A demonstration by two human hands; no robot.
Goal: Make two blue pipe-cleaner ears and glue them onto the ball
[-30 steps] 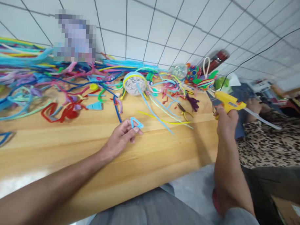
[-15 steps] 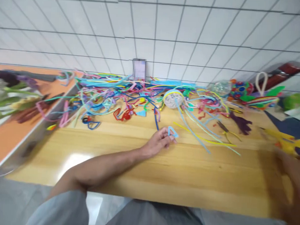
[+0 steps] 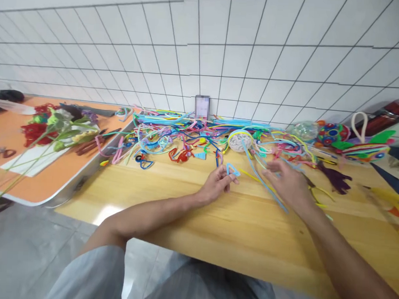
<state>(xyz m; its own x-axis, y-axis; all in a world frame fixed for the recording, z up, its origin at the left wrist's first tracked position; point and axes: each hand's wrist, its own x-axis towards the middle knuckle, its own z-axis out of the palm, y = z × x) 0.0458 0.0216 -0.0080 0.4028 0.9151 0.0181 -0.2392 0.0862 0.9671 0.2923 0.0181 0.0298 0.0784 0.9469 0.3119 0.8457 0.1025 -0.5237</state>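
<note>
My left hand point(image 3: 218, 185) pinches a small light blue triangle point(image 3: 232, 170) bent from pipe cleaner, held just above the wooden table. My right hand point(image 3: 288, 183) hovers to its right with the fingers apart and nothing in them, over loose blue and yellow pipe cleaners point(image 3: 251, 174). Behind the hands sits a round whitish ball point(image 3: 239, 141) with a yellow and blue band round its top and long strands trailing from it.
Tangled colourful pipe cleaners point(image 3: 160, 139) line the wall around a phone point(image 3: 202, 107). Yellow-handled pliers point(image 3: 322, 193), a dark purple piece point(image 3: 335, 178) and a yellow glue gun point(image 3: 390, 204) lie on the right. An orange table point(image 3: 30, 196) holding craft flowers stands left.
My right hand has moved left from the yellow glue gun at the far right to beside my left hand. The left hand still holds the triangle, and the view has shifted left.
</note>
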